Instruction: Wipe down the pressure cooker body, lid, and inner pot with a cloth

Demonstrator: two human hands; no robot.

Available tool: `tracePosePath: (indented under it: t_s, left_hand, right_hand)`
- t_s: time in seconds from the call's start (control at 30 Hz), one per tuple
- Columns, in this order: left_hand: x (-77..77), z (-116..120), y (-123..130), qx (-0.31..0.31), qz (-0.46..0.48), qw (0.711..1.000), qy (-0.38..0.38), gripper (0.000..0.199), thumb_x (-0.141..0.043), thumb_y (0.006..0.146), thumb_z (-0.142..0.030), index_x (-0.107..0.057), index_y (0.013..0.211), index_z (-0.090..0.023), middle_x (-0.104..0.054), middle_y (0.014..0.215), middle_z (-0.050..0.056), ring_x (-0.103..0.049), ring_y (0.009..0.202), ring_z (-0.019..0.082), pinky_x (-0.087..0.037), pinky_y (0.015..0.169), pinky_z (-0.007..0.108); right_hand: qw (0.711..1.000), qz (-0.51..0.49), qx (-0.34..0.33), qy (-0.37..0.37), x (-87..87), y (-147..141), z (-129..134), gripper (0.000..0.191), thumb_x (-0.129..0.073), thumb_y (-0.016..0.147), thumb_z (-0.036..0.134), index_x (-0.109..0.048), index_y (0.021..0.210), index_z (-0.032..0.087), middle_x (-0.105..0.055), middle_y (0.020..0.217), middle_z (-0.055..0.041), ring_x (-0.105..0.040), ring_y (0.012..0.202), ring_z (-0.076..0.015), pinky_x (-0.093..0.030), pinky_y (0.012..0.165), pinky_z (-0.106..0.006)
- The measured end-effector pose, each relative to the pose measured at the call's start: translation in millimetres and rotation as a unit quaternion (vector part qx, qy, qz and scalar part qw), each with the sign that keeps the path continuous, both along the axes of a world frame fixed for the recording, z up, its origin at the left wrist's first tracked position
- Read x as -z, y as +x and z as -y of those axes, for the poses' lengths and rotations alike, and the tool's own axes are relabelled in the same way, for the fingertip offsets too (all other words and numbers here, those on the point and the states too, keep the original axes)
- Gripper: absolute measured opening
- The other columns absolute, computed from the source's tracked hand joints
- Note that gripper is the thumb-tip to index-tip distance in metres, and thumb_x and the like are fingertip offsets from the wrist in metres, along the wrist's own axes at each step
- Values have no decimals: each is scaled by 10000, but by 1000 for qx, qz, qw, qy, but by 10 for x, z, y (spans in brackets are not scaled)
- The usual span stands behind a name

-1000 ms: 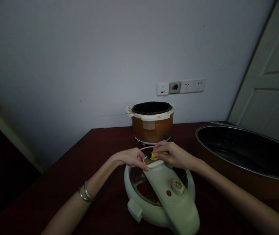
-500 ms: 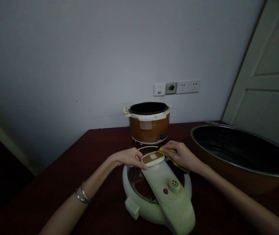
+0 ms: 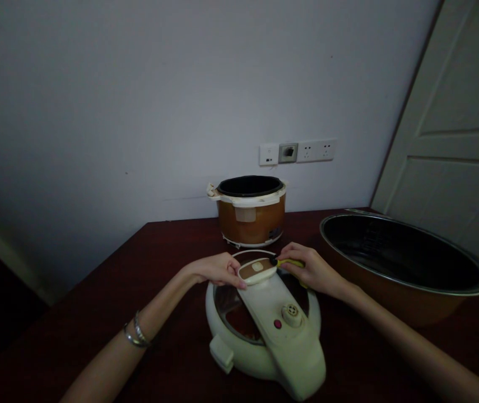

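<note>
At six o'clock, the pale, red-buttoned lid (image 3: 245,357) is gripped at its far end by the left hand (image 3: 218,270); a black-tipped yellow item (image 3: 290,261) is pinched in the right hand (image 3: 312,271). On the dark-red worktop (image 3: 167,246), a brown cooker (image 3: 250,223) is set at twelve, a dark-lined pot (image 3: 407,299) at four.

Bare left forearm (image 3: 155,313) enters at 7 o'clock and climbs toward 1; left wrist (image 3: 193,272) bends so the left hand (image 3: 218,270) points toward 3. Left fingers curled in, thumb stretched toward 4 o'clock. Bare right forearm (image 3: 407,341) enters near 4 and runs up toward 10, right wrist (image 3: 344,289) nearly straight. Right hand (image 3: 308,270) aims toward 9, thumb and fingers closed in a pinch. Hands apart, at similar height, fingertips facing inward.
</note>
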State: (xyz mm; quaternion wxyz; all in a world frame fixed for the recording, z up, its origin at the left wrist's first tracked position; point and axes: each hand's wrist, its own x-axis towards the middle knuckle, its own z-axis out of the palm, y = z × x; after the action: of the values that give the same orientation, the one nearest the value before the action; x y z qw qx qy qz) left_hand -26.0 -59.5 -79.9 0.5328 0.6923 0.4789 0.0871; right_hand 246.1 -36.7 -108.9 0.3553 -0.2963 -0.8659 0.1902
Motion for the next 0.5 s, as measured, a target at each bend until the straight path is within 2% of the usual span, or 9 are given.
tracePosePath:
  t_s: [0.1,0.2,0.33,0.43,0.5]
  left_hand:
    - [4,-25,-26,10,8,1000,-7,411,-806,541,-454,-568,654,-139,-400,436,-94,-269,373,25,-127,369,199]
    - [-26,-36,-60,28,13,999,-16,384,-800,560,-433,-601,692,-133,-418,445,-88,-262,376,24,-137,371,198]
    - [-84,-36,-128,39,7,999,-22,342,-763,615,-400,-622,758,-124,-432,459,-81,-271,380,28,-160,366,188]
    - [-108,-54,-194,23,-7,1000,3,283,-741,624,-354,-588,711,-132,-419,450,-84,-275,377,29,-169,360,181]
    - [-115,-73,-232,4,-18,1000,25,235,-715,629,-318,-579,691,-137,-399,439,-88,-276,374,31,-168,358,177]
  right_hand:
    - [999,16,27,30,-103,-43,52,185,-533,886,245,-691,956,179,-621,961,-68,-607,870,-166,-488,782,-308]
    - [991,67,33,107,-336,-224,169,216,-510,898,238,-683,1021,198,-619,1030,-73,-588,926,-172,-470,801,-301]
    - [948,235,12,215,-618,-593,294,179,-534,874,213,-699,940,195,-651,929,-65,-584,873,-192,-436,752,-308]
    - [915,319,-20,248,-666,-811,330,142,-556,851,207,-693,841,174,-660,867,-65,-592,830,-206,-419,739,-329]
    - [902,341,-32,264,-632,-880,366,127,-559,845,195,-681,866,167,-662,888,-69,-592,840,-221,-419,734,-344]
